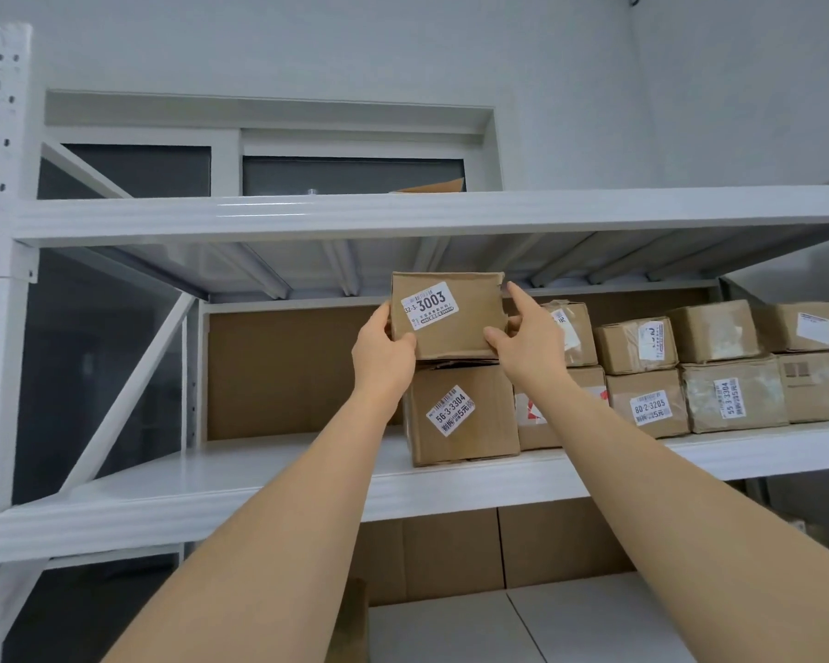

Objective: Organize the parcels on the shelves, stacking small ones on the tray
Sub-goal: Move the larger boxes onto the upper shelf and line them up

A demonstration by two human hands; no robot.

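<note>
A person's left hand [385,349] and right hand [527,339] clamp the sides of a box [448,315] labelled 32-3-3003, thumbs across its front. It sits atop a second box [460,413] on the middle shelf [269,490] of a white rack, just left of a two-tier row of parcels [690,370].

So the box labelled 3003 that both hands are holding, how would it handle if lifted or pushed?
The 3003 box is probably light: the left hand and right hand hold it with a fingertip grip at its sides. Its dented top edge suggests soft, slightly crushable cardboard. Resting on the 3304 box, it would likely slide rather than tip.
</note>
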